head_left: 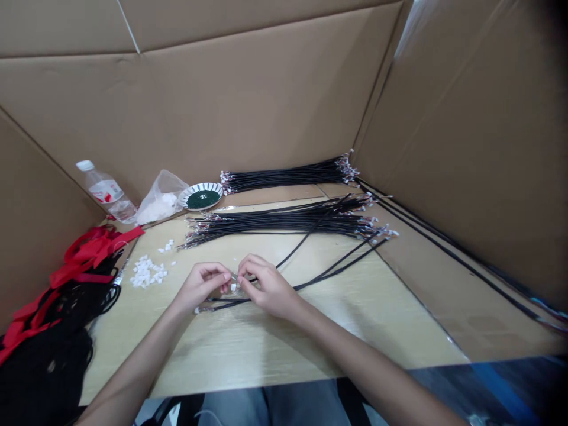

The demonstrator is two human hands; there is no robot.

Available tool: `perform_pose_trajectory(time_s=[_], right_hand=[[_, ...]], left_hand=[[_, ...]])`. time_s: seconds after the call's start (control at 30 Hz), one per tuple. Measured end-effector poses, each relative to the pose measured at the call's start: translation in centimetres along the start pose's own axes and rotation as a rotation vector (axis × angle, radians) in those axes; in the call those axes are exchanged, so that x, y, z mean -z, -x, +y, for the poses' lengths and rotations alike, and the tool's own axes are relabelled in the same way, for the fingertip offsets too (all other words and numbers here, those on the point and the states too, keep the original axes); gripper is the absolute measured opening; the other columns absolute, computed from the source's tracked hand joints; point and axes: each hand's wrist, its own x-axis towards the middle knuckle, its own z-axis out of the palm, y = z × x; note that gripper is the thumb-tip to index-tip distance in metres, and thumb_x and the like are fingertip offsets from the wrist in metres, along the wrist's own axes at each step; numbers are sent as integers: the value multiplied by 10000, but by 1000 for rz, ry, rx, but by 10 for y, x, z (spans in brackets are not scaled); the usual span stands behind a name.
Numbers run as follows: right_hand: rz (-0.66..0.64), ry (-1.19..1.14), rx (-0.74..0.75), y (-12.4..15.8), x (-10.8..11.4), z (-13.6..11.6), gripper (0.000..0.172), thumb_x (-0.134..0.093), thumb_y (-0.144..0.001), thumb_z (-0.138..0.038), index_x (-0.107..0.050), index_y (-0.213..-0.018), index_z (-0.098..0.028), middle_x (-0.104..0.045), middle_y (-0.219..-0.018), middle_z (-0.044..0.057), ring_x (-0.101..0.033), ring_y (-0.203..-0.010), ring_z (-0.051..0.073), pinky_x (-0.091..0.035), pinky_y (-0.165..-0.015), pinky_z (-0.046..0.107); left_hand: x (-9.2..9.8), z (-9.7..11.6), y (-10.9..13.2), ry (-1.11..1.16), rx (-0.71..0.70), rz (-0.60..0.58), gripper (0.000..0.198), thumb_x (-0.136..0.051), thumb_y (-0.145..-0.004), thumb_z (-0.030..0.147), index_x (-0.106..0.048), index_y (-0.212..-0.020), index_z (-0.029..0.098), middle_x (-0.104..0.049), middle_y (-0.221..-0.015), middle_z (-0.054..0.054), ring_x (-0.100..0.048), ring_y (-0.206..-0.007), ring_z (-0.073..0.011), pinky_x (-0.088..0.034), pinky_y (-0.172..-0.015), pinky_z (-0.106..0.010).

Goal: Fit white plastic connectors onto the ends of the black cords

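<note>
Light: moderate, soft, seemingly from above.
Sheen: pale, along the near part of the tabletop (248, 364).
Shadows: soft-edged, on the tabletop beside the forearms (137, 355); one slanting shade toward the right end of the back cardboard wall (266, 100).
Right cardboard panel (465, 177): dimmer than the back.
Black heap (44, 378), left: near-black, folds mostly lost.
White bits (148, 272): bright, edges running together.
Bottle (106, 189): faint glints.
Floor (510, 384), lower right: dim.
Focus: fair; small piece (235, 277) between the fingertips (227, 276) too soft to identify.
Distortion: wide-angle; walls leaning, forearms stretched toward the lower edge.
Upper right corner: blurred, dark.
</note>
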Motion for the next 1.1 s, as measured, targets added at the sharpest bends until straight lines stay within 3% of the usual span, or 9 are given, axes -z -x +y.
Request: perform_pose_trajectory(time_s=[0.3,0.53,0.73,0.9,1.1], right_hand=[[-41,35,-146,1,0,-5,121,-495,-832,-97,-560,-758,-168,-609,-716,9,-564,-689,134,-410,-639,240],[-51,-41,-183,2,-2,-3,104,-473,-855,-129,-562,-817,-169,-658,-779,36,-602,-694,138,-438,-645,236],[-76,-99,-169,3,0,-2,247,-446,-875,-126,-497,-1103,-204,-649,-731,-12,-592,-659,124,-428,-628,217],[-94,-39,-68,1,2,-3,175,-469,-833,-75,-599,-796,-187,-642,-754,5,-584,-711,124,-426,-676,220],[-17,51,-42,2,-3,3,98,-600,-751,-89,-603,-799,-175,-643,-746,13,-584,-697,138,-440,-659,232]], left_hand=[[-3,0,1,24,33,22,286,-781,-614,373,-661,-615,114,-620,-543,-17,-526,-490,-99,-428,-504,-200],[-4,3,3,46,65,38,285,-796,-586,354,-655,-611,108,-615,-527,-14,-527,-478,-94,-430,-499,-195],[-3,0,2,37,35,60,272,-768,-609,367,-665,-618,115,-606,-506,-7,-515,-471,-94,-419,-492,-195],[-1,-5,-3,12,11,82,252,-755,-617,352,-666,-591,118,-597,-479,-7,-507,-462,-92,-402,-487,-193],[-4,-5,-3,13,61,116,262,-752,-598,347,-628,-544,122,-571,-449,6,-478,-422,-80,-376,-446,-186]])
